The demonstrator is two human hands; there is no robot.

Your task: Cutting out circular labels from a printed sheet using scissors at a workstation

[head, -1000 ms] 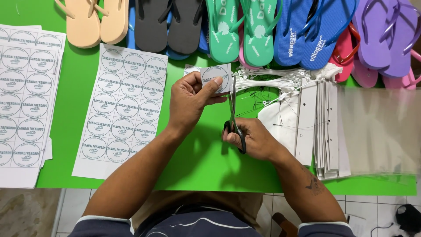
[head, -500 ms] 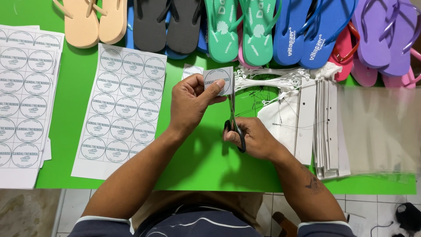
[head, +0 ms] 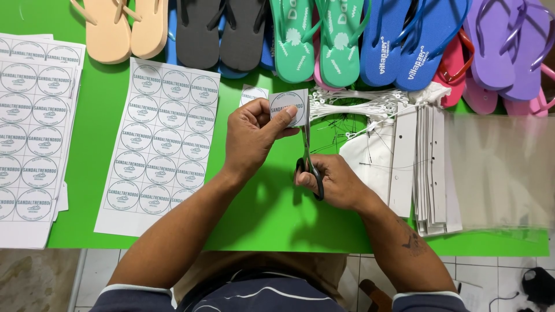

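Nearest the camera, the left hand (head: 251, 136) pinches a small paper label (head: 289, 107) between thumb and fingers; the label is a white square printed with one grey circle and is held above the green table (head: 260, 214), near its middle. The right hand (head: 335, 182) is closed through the black handles of a pair of scissors (head: 309, 159), whose blades point up and meet the label's right edge; whether the blades are parted cannot be told.

A second cut label piece (head: 253, 93), also white with a grey circle, lies on the table just beyond the left hand.

Left of the hands lies a white label sheet (head: 159, 144) printed with round grey labels in three columns, flat on the table. At the far left a stack of similar sheets (head: 32, 133) overhangs the near table edge.

Right of the hands sits a stack of white card strips (head: 430, 167), and beside it a pile of clear plastic bags (head: 500, 170). A bundle of white plastic tag fasteners (head: 364, 104) lies just beyond the scissors.

Along the far edge, flip-flops lie in a row, soles up or straps up: a beige pair (head: 124, 26), a grey pair (head: 219, 32), a green pair (head: 318, 40), a blue pair (head: 413, 40), a purple pair (head: 509, 43), with red and pink ones (head: 457, 63) partly beneath.

Below the near table edge, a pale tiled floor (head: 497, 271) shows.
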